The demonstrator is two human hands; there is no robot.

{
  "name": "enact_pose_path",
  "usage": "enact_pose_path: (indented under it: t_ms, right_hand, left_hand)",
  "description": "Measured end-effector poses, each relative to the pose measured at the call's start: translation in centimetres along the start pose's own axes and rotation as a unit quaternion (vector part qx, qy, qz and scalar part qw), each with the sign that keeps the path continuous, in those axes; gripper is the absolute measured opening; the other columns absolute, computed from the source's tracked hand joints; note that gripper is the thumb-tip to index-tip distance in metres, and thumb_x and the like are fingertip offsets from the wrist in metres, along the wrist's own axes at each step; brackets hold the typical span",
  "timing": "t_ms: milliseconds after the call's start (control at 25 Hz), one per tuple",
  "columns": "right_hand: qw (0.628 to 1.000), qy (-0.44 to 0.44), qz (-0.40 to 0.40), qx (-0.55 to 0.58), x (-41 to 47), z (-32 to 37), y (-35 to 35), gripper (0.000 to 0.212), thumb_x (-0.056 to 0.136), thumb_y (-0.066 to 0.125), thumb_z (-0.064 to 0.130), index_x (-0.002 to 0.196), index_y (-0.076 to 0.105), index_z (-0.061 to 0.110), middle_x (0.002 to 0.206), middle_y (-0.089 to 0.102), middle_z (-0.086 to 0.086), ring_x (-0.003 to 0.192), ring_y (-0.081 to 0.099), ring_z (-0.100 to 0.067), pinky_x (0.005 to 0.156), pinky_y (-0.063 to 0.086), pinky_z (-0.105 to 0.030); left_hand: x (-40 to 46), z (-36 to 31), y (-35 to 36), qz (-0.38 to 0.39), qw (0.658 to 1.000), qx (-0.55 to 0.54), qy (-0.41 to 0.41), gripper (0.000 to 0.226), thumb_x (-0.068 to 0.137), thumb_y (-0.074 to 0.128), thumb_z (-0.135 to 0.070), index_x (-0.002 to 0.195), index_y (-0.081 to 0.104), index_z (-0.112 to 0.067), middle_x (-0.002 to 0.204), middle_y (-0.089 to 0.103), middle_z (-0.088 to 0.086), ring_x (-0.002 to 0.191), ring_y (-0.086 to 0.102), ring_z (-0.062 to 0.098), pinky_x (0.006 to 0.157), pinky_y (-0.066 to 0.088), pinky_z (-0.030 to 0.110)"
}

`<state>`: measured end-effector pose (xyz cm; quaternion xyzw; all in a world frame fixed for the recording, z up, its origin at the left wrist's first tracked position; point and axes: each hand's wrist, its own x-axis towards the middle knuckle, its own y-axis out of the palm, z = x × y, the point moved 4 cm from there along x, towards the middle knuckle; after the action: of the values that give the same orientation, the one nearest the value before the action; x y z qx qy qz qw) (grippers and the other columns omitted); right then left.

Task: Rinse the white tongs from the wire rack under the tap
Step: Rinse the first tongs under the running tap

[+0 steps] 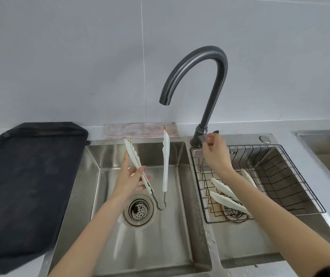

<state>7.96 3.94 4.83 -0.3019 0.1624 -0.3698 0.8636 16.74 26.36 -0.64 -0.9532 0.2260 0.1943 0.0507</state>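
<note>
**Tongs over left basin, hand at tap lever**

Grey wall behind a steel double sink (180,246). Dark gooseneck tap (206,76) rises from the divider's back edge; its spout hangs over the left basin, no water visible from it. Left hand (129,180) pinches one arm of the white tongs (166,166) between thumb and fingers, other fingers loosely spread. Tongs are held above the left basin, arms splayed wide apart, tips pointing up toward the wall, wire hinge loop low, just beside the drain strainer (138,209). Right hand (215,154) reaches to the tap base, fingers curled at the small lever; whether they actually grip it I cannot tell. Wire rack (290,172) sits in the right basin with more white tongs (226,196) lying in it, partly under the right forearm. Black tray (24,176) on the counter at left. Pinkish cloth (140,129) behind the left basin.
</note>
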Motion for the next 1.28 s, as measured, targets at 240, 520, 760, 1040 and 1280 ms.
enact_pose_path:
  t_ms: [240, 520, 760, 1040, 1280]
  right_hand:
    - [0.998, 0.007, -0.012, -0.064, 4.9, -1.7, -0.9, 0.038, 0.094, 0.049, 0.020, 0.129, 0.049, 0.003, 0.126, 0.056, -0.017, 0.102, 0.058, -0.031, 0.084, 0.045, -0.034]
    - [0.999, -0.028, -0.014, -0.038, 4.8, -2.5, -1.1, 0.025, 0.093, 0.050, 0.017, 0.109, 0.057, -0.001, 0.105, 0.066, -0.017, 0.086, 0.053, -0.019, 0.074, 0.038, -0.025]
    - [0.999, -0.025, -0.025, -0.023, 3.8, -3.5, -0.9, 0.023, 0.094, 0.049, 0.014, 0.110, 0.057, 0.000, 0.107, 0.066, -0.016, 0.087, 0.052, -0.015, 0.075, 0.037, -0.023]
    - [0.994, -0.063, -0.069, -0.050, 2.0, -2.8, -0.7, 0.036, 0.092, 0.046, 0.008, 0.128, 0.046, 0.004, 0.138, 0.039, -0.012, 0.114, 0.053, -0.027, 0.090, 0.046, -0.034]
    - [0.978, 0.049, 0.152, 0.133, -1.8, 0.2, 5.6, 0.042, 0.098, 0.041, 0.022, 0.139, 0.039, 0.012, 0.132, 0.052, -0.002, 0.113, 0.053, -0.015, 0.099, 0.043, -0.030]
  left_hand:
    - [1.4, -0.1, 0.1, -0.008, 1.000, 0.003, 0.000, 0.070, 0.094, 0.049, -0.010, 0.147, 0.014, -0.040, 0.117, 0.061, 0.007, 0.083, 0.067, 0.013, 0.056, 0.056, 0.022]
    - [1.2, 0.4, 0.3, -0.023, 1.000, -0.004, -0.018, 0.069, 0.093, 0.051, -0.008, 0.145, 0.018, -0.041, 0.097, 0.062, -0.002, 0.083, 0.067, 0.014, 0.052, 0.057, 0.021]
    - [0.1, 0.3, 0.3, -0.024, 0.999, -0.009, -0.019, 0.070, 0.093, 0.050, -0.008, 0.145, 0.016, -0.040, 0.112, 0.060, 0.007, 0.080, 0.066, 0.012, 0.047, 0.054, 0.017]
    - [-1.0, 0.7, 0.1, -0.016, 1.000, 0.011, -0.016, 0.069, 0.094, 0.048, -0.009, 0.146, 0.015, -0.041, 0.120, 0.058, 0.007, 0.080, 0.065, 0.010, 0.049, 0.055, 0.016]
    - [-1.3, 1.3, 0.2, -0.003, 0.999, 0.014, -0.035, 0.069, 0.095, 0.047, -0.008, 0.146, 0.015, -0.040, 0.118, 0.059, 0.006, 0.083, 0.066, 0.015, 0.052, 0.058, 0.020]
